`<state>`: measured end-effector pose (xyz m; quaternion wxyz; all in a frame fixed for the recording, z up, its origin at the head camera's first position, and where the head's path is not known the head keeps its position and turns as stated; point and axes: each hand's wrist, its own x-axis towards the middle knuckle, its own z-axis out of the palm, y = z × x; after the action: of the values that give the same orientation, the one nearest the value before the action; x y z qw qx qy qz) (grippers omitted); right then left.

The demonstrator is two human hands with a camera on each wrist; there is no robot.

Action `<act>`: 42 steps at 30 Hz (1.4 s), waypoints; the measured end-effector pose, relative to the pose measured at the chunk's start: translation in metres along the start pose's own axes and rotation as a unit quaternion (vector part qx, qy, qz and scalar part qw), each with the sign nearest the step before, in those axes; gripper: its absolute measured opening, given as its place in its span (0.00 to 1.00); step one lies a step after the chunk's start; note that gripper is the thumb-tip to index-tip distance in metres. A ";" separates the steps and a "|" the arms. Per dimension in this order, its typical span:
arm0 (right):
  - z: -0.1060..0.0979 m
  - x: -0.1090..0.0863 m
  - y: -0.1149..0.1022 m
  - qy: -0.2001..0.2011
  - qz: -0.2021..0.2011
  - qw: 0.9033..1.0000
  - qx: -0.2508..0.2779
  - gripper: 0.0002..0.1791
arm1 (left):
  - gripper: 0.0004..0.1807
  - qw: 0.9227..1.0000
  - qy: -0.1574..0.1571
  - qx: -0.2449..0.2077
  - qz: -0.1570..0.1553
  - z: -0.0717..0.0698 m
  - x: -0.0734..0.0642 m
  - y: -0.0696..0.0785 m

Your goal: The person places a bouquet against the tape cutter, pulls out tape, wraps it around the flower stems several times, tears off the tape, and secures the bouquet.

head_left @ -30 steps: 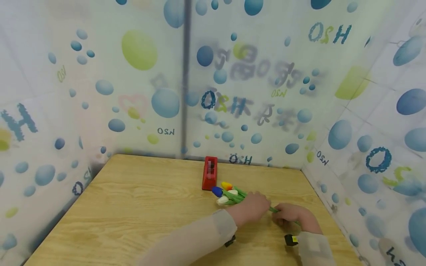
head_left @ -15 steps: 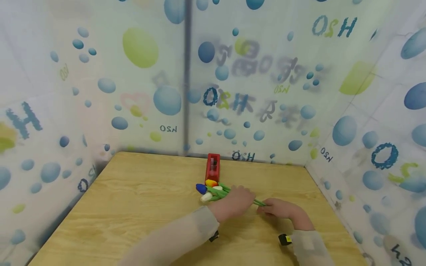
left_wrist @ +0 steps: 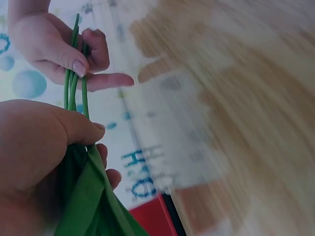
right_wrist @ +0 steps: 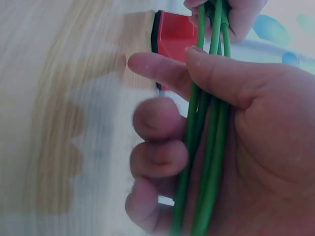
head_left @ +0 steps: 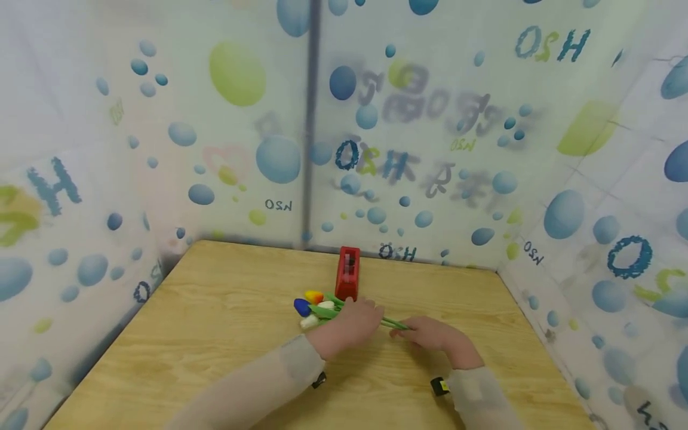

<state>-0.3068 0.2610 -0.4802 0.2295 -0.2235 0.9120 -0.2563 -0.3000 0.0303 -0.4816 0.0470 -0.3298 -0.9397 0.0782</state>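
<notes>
A bunch of artificial tulips (head_left: 322, 310) lies sideways across both hands, low over the table. Its blue, yellow-orange and white heads point left. My left hand (head_left: 352, 325) grips the bunch behind the heads, around the green leaves (left_wrist: 96, 196). Farther right, my right hand (head_left: 432, 335) holds the lower stems. The right wrist view shows several green stems (right_wrist: 211, 147) crossing the palm, the thumb over them and the fingers loosely curled on the other side. The stems' lower ends stick out past the right hand in the left wrist view.
Just behind the left hand stands a red, narrow tape-dispenser-like object (head_left: 346, 291) with a dark base. The wooden table (head_left: 226, 334) ends at a wall of patterned curtain (head_left: 247, 179) at the back and sides. Small black devices (head_left: 439, 386) are strapped at the wrists.
Both hands have moved left together with the tulips, whose heads now lie left of the red object. The grip on the stems looks the same.
</notes>
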 end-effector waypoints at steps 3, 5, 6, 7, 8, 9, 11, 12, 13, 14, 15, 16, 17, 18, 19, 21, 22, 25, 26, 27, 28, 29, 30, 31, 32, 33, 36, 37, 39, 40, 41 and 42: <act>0.000 0.012 -0.008 0.014 -0.007 1.000 -0.026 0.16 | 0.12 1.000 -0.004 -0.008 -0.016 0.001 -0.007 -0.014; 0.000 0.019 -0.012 0.025 -0.013 0.999 -0.045 0.15 | 0.12 1.000 -0.003 -0.006 -0.023 0.003 -0.010 -0.024; 0.001 0.022 -0.015 0.028 -0.016 0.998 -0.049 0.15 | 0.12 1.000 -0.002 -0.004 -0.028 0.004 -0.012 -0.028; 0.001 0.024 -0.017 0.031 -0.018 0.998 -0.053 0.15 | 0.12 0.999 -0.001 -0.005 -0.034 0.005 -0.014 -0.032; 0.001 0.027 -0.019 0.033 -0.020 0.998 -0.054 0.15 | 0.13 0.999 -0.001 -0.004 -0.040 0.006 -0.015 -0.036; 0.002 0.029 -0.022 0.034 -0.021 0.998 -0.052 0.15 | 0.14 0.999 0.001 -0.003 -0.046 0.006 -0.017 -0.040; 0.003 0.033 -0.028 0.034 -0.019 0.998 -0.044 0.14 | 0.13 0.998 0.002 -0.006 -0.058 0.008 -0.020 -0.046; 0.003 0.035 -0.031 0.036 -0.017 0.998 -0.040 0.14 | 0.13 0.998 0.003 -0.008 -0.063 0.008 -0.021 -0.049; 0.003 0.037 -0.034 0.037 -0.015 0.999 -0.036 0.14 | 0.13 0.998 0.004 -0.011 -0.067 0.009 -0.023 -0.052; 0.004 0.040 -0.037 0.038 -0.011 0.999 -0.032 0.14 | 0.13 0.997 0.002 -0.015 -0.071 0.009 -0.024 -0.055; 0.005 0.043 -0.039 0.039 -0.006 0.999 -0.033 0.14 | 0.13 0.997 0.003 -0.021 -0.076 0.011 -0.025 -0.058; 0.005 0.046 -0.042 0.041 0.000 0.999 -0.035 0.15 | 0.13 0.996 0.001 -0.028 -0.081 0.012 -0.027 -0.061; 0.006 0.049 -0.045 0.042 0.008 0.998 -0.038 0.15 | 0.13 0.996 -0.001 -0.033 -0.086 0.014 -0.028 -0.064; 0.007 0.052 -0.047 0.042 0.014 0.998 -0.043 0.16 | 0.13 0.995 -0.003 -0.041 -0.092 0.016 -0.030 -0.067; 0.008 0.056 -0.050 0.042 0.022 0.998 -0.047 0.16 | 0.14 0.994 -0.006 -0.048 -0.097 0.018 -0.032 -0.069; 0.011 0.062 -0.055 0.041 0.036 0.997 -0.060 0.16 | 0.14 0.993 -0.008 -0.057 -0.107 0.022 -0.036 -0.074; 0.012 0.065 -0.058 0.040 0.041 0.996 -0.065 0.17 | 0.14 0.992 -0.009 -0.063 -0.111 0.023 -0.038 -0.077; 0.016 0.074 -0.064 0.041 0.042 0.996 -0.071 0.17 | 0.15 0.990 -0.009 -0.070 -0.122 0.026 -0.045 -0.083; 0.017 0.076 -0.066 0.042 0.039 0.996 -0.070 0.17 | 0.15 0.989 -0.009 -0.074 -0.126 0.026 -0.047 -0.085; 0.019 0.079 -0.068 0.044 0.034 0.996 -0.071 0.18 | 0.15 0.988 -0.009 -0.080 -0.130 0.027 -0.049 -0.087; 0.021 0.081 -0.068 0.047 0.030 0.996 -0.068 0.18 | 0.15 0.987 -0.008 -0.084 -0.133 0.027 -0.050 -0.089; 0.023 0.083 -0.068 0.048 0.025 0.996 -0.065 0.18 | 0.15 0.987 -0.010 -0.089 -0.136 0.027 -0.050 -0.091; 0.025 0.084 -0.068 0.049 0.022 0.997 -0.062 0.18 | 0.14 0.986 -0.013 -0.095 -0.139 0.027 -0.051 -0.092; 0.027 0.086 -0.068 0.049 0.021 0.997 -0.061 0.18 | 0.14 0.985 -0.017 -0.102 -0.141 0.027 -0.052 -0.094; 0.029 0.087 -0.068 0.049 0.019 0.997 -0.060 0.19 | 0.14 0.983 -0.021 -0.109 -0.144 0.027 -0.054 -0.095; 0.031 0.089 -0.067 0.049 0.017 0.997 -0.061 0.19 | 0.14 0.982 -0.026 -0.116 -0.147 0.027 -0.055 -0.096; 0.035 0.092 -0.067 0.048 0.014 0.997 -0.063 0.19 | 0.14 0.978 -0.041 -0.130 -0.156 0.025 -0.058 -0.099; 0.036 0.093 -0.068 0.049 0.013 0.997 -0.066 0.19 | 0.14 0.978 -0.043 -0.132 -0.157 0.025 -0.058 -0.100; 0.037 0.094 -0.069 0.051 0.012 0.996 -0.070 0.19 | 0.14 0.978 -0.042 -0.135 -0.155 0.023 -0.058 -0.101; 0.037 0.095 -0.070 0.052 0.011 0.996 -0.072 0.18 | 0.14 0.979 -0.041 -0.133 -0.150 0.024 -0.058 -0.101; 0.037 0.095 -0.072 0.052 0.011 0.996 -0.076 0.18 | 0.13 0.980 -0.037 -0.132 -0.143 0.024 -0.057 -0.101; 0.037 0.095 -0.073 0.052 0.010 0.995 -0.079 0.17 | 0.13 0.982 -0.033 -0.129 -0.134 0.025 -0.056 -0.101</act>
<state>-0.3418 0.1419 -0.4959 0.1656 -0.2181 0.9423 -0.1924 -0.3219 -0.0859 -0.4905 -0.0171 -0.2016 -0.9785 -0.0399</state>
